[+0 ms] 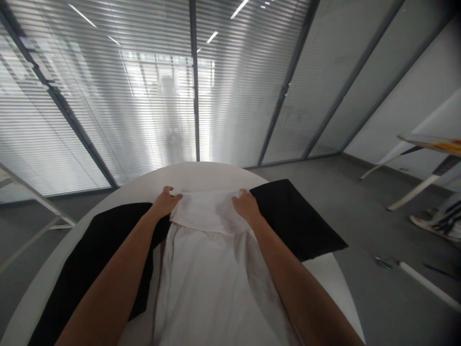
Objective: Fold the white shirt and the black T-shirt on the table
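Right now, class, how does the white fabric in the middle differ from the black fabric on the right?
The white fabric is creased; the black fabric looks smooth. The left hand and right hand pinch the white fabric's far end, while neither visibly grips the black fabric. The black fabric juts past the edge of the round table; the white fabric runs over the middle. Both lie on that table.

The white cloth (209,278) looks soft, dull and a bit creased. The black cloth (298,221) looks dull and smooth. The table (201,175) has a smooth top. The glass wall (234,105) is shiny.
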A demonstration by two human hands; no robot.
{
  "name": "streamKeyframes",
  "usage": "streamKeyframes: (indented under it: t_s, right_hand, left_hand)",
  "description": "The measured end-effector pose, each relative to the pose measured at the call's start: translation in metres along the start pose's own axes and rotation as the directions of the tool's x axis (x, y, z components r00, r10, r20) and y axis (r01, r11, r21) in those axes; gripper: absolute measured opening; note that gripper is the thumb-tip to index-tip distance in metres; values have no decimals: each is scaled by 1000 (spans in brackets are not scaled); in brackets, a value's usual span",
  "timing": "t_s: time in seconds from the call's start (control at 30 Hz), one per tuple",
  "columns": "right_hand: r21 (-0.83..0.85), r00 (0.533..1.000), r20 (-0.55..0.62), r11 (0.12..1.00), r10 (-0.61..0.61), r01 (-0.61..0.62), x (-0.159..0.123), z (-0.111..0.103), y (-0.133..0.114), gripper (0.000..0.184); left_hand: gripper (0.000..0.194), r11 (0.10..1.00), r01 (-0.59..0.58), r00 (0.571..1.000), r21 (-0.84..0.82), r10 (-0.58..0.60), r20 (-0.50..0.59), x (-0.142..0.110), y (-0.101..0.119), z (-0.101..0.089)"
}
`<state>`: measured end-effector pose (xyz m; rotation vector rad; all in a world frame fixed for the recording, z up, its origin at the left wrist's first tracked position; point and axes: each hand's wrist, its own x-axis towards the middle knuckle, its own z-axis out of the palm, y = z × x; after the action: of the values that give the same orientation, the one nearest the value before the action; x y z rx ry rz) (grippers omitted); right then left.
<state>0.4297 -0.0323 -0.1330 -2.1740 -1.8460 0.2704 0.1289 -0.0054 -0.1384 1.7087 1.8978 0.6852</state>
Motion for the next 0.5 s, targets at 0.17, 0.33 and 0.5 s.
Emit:
streamKeyframes:
  t_s: [0.17, 0.33, 0.5]
  right_hand:
    - [6, 997, 65, 999, -48, 48, 10, -5, 3, 59]
    - [28, 991, 106, 996, -84, 82, 20, -6, 8, 57]
    - [18, 988, 114, 994, -105, 104, 21, -12, 7, 57]
  left_hand:
    - [55, 961, 175, 962, -215, -121, 245, -10, 3, -14]
    - [30, 902, 269, 926, -339, -145, 349, -18, 10, -15]
    - [35, 819, 330, 923, -469, -174, 344, -21, 19, -20]
